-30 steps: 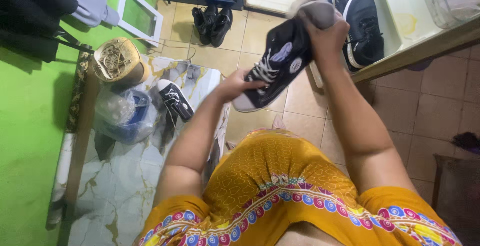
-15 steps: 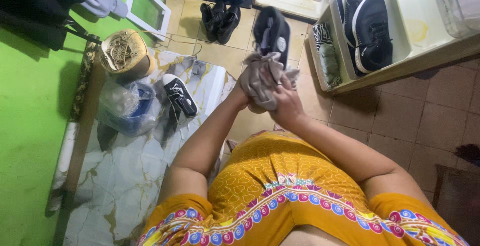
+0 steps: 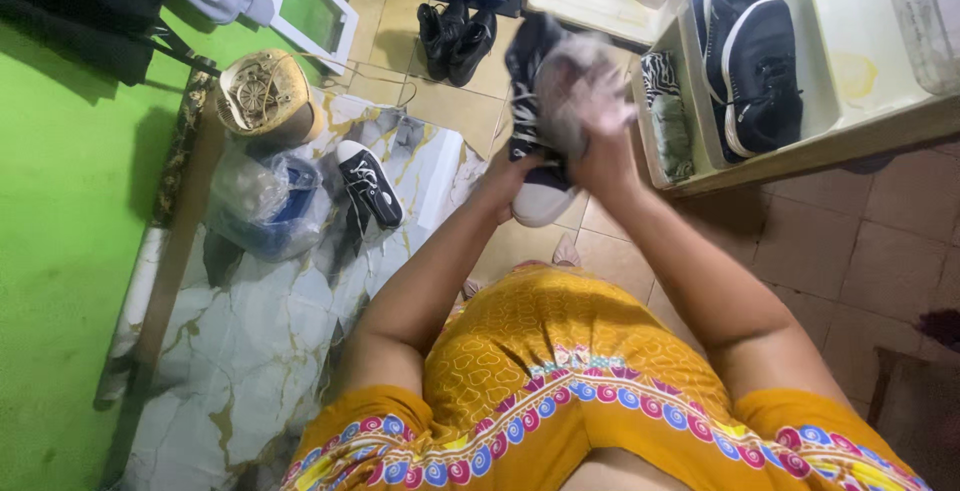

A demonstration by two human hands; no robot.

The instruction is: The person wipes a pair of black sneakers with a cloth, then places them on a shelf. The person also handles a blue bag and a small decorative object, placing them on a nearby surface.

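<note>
My left hand [image 3: 507, 179] grips the white toe end of a dark high-top sneaker [image 3: 527, 121] held up in front of me. A grey cloth [image 3: 575, 91], blurred by motion, is pressed against the sneaker's side by my right hand [image 3: 603, 156]. The matching dark sneaker [image 3: 370, 183] lies on the marble-patterned table [image 3: 250, 351] to my left.
On the table stand a round wicker basket [image 3: 265, 96] and a clear plastic bag over a blue container [image 3: 262, 206]. A white shelf [image 3: 830, 141] at right holds a pair of dark trainers [image 3: 752, 56]. Black shoes [image 3: 455, 39] sit on the tiled floor ahead.
The sneaker was turned from side-on to end-on and back up. My right hand with the cloth moved down to the toe, then up along the shoe's side.
</note>
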